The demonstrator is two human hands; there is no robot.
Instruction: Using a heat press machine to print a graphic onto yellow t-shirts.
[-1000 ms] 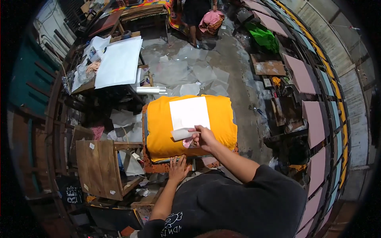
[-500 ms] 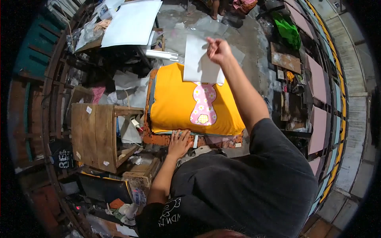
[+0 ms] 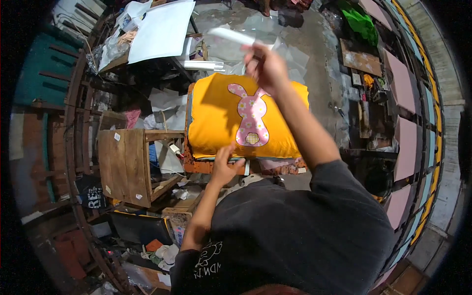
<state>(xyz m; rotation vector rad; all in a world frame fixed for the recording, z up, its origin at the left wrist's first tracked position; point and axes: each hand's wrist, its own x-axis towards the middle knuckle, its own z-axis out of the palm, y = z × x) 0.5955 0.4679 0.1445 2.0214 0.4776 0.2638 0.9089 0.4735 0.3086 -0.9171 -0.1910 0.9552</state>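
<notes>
A stack of orange-yellow cloth pieces (image 3: 211, 115) lies on a reddish, stained board (image 3: 196, 167). Its top piece carries a pink, flower-patterned rabbit print (image 3: 251, 120). My right hand (image 3: 268, 66) is raised over the far side of the stack, fingers bent, pinching the end of a white sheet of paper (image 3: 231, 35). That sheet appears nearly edge-on and blurred, off the cloth. My left hand (image 3: 226, 168) is at the stack's near edge, fingers apart and holding nothing; whether its fingertips touch the cloth I cannot tell.
Left of the stack stands a wooden stool or box (image 3: 125, 167). At the far left, a table bears large white sheets (image 3: 164, 32). Loose sheets lie on the floor beyond the stack. Racks with pink panels (image 3: 405, 147) line the right side, near a green plastic bag (image 3: 359, 23).
My right hand has lifted the white sheet off the cloth and tilted it away to the far left, uncovering the rabbit's head. My left hand has risen from lying flat at the near edge.
</notes>
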